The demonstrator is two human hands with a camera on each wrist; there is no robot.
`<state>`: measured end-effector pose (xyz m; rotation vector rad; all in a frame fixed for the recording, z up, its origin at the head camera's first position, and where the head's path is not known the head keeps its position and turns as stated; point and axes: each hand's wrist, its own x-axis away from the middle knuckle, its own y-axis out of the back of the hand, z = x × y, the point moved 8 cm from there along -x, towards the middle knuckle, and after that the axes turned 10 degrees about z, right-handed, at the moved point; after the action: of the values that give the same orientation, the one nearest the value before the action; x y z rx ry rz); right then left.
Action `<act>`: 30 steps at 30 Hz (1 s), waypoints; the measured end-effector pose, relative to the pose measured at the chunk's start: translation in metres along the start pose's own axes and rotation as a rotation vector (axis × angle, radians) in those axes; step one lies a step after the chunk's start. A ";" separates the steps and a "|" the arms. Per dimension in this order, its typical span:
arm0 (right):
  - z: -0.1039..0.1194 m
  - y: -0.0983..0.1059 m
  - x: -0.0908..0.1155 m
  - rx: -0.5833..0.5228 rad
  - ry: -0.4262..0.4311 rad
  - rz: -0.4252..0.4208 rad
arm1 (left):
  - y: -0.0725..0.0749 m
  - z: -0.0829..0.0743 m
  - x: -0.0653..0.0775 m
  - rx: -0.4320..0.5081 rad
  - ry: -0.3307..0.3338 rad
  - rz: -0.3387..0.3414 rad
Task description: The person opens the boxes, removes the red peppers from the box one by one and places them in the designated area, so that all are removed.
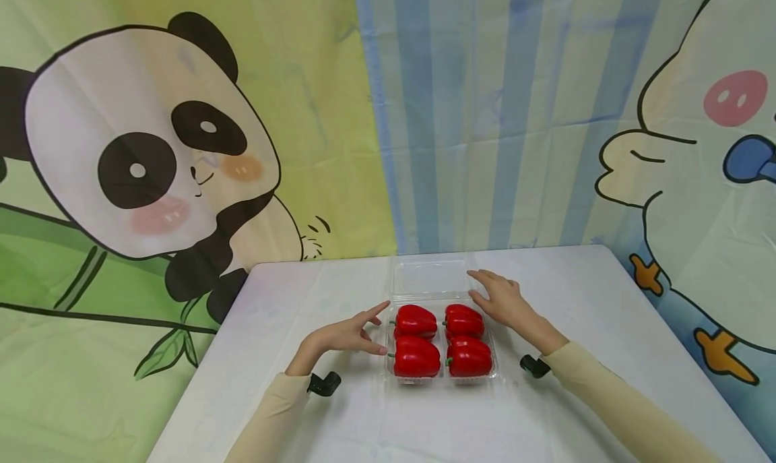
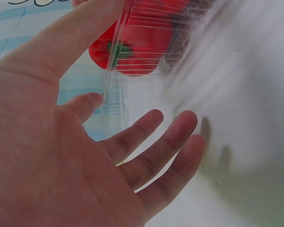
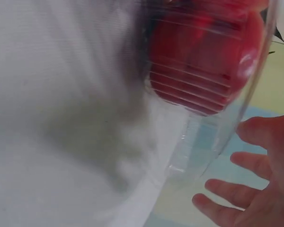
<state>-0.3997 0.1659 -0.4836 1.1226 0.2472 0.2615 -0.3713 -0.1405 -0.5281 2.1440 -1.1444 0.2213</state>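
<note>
Several red bell peppers [image 1: 415, 357] with green stems sit in two columns in a clear plastic clamshell box [image 1: 444, 375]. Its transparent lid [image 1: 430, 278] lies folded back at the far side. At the box's left edge is my left hand [image 1: 347, 333], fingers spread, with thumb and index fingertip right at the rim. The left wrist view shows its other fingers straight beside the ribbed wall, holding nothing. My right hand [image 1: 502, 301] reaches over the far right corner by the hinge, its fingers extended and slightly apart. In the right wrist view its thumb meets the rim.
A white table [image 1: 339, 422] carries the box near its middle. Behind it hangs a cloth backdrop [image 1: 461, 112] with stripes and cartoon animals. Dark wrist-worn devices [image 1: 325, 384] stick out under both forearms, which wear cream sleeves [image 1: 612, 399].
</note>
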 end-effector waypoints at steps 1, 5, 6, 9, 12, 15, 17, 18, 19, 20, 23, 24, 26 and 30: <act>0.004 0.001 0.000 0.009 0.019 0.003 | 0.000 0.000 0.000 0.001 0.000 0.001; 0.026 0.005 -0.001 0.017 0.117 0.038 | 0.000 0.000 0.000 0.004 0.002 0.003; 0.031 0.005 -0.001 0.016 0.140 0.055 | 0.000 0.000 0.000 0.005 0.002 0.003; 0.047 0.005 -0.001 0.034 0.223 0.107 | 0.000 0.000 0.000 0.003 0.000 0.005; 0.063 0.002 0.000 0.075 0.314 0.154 | 0.000 0.001 0.000 0.000 0.000 0.004; 0.077 -0.003 0.001 0.120 0.388 0.198 | 0.000 0.001 0.000 -0.002 0.002 0.003; 0.085 -0.007 0.001 0.135 0.414 0.238 | 0.000 0.002 0.000 -0.005 0.003 0.002; 0.088 -0.009 0.001 0.145 0.424 0.258 | 0.000 0.002 0.000 -0.005 0.003 0.001; 0.091 -0.012 0.000 0.156 0.435 0.277 | 0.000 0.002 0.000 -0.006 0.003 0.000; 0.094 -0.014 0.001 0.164 0.449 0.293 | 0.000 0.002 0.000 -0.007 0.002 0.000; 0.103 -0.021 0.001 0.182 0.493 0.332 | 0.000 0.002 0.000 -0.008 0.004 0.000; 0.106 -0.022 0.002 0.184 0.507 0.344 | 0.000 0.002 0.000 -0.007 0.005 0.001; 0.111 -0.026 0.002 0.189 0.527 0.369 | 0.000 0.002 0.000 -0.007 0.008 0.001; 0.119 -0.033 0.003 0.240 0.548 0.429 | 0.000 0.002 0.000 -0.001 0.012 0.002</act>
<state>-0.3553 0.0522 -0.4650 1.3206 0.5321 0.9455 -0.3718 -0.1422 -0.5295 2.1378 -1.1395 0.2338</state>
